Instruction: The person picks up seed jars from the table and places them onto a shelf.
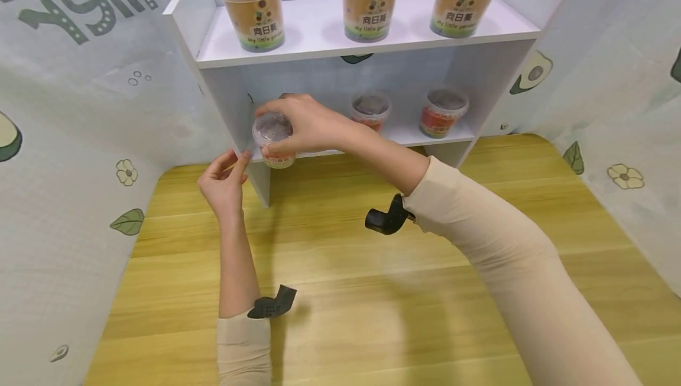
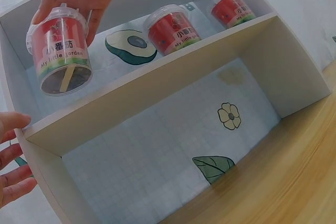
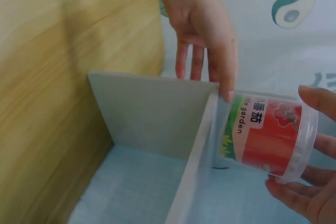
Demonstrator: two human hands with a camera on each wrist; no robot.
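My right hand [image 1: 314, 123] grips a small clear plastic cup [image 1: 279, 159] by its lidded top, thumb on one side and fingers on the other. In the left wrist view, the cup [image 2: 62, 51] has a red label with a green band, and a light flat stick shows through its bottom. It is tilted at the left end of the lower shelf, in front of the board's edge. My left hand [image 1: 223, 184] rests against the left side panel [image 2: 39, 177], its thumb tip at the panel's front edge and its fingers along the outer face.
Two similar red-label cups [image 1: 370, 115] stand on the lower shelf to the right. Three larger orange-label cups [image 1: 260, 19] stand on the upper shelf board [image 1: 314, 22]. The white shelf unit stands on a wood-grain table [image 1: 340, 291], with a patterned cloth [image 1: 69, 138] around it.
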